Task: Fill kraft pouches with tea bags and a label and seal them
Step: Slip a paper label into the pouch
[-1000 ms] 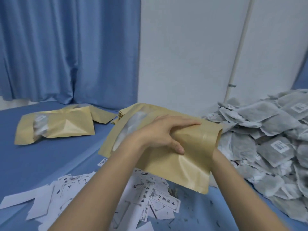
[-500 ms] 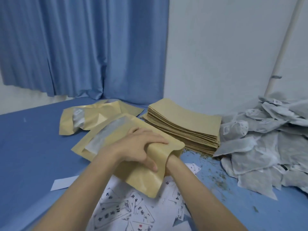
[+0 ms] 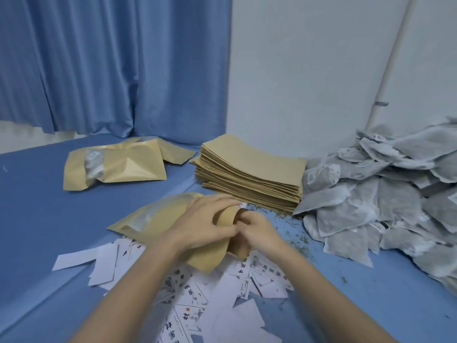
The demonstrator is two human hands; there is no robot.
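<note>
Blue bedding (image 3: 37, 219) spreads beneath a kraft pouch (image 3: 168, 219) lying ten-to-four over scattered labels (image 3: 197, 293), its mouth at four o'clock, where left hand (image 3: 205, 226) fingers curl over the lip and right hand (image 3: 257, 229) fingers reach inside.

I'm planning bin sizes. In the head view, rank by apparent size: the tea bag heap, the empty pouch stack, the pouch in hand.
1. tea bag heap, largest, runs off frame.
2. empty pouch stack.
3. pouch in hand, close to the stack and partly covered by both hands, so this ranking is unsure.
</note>
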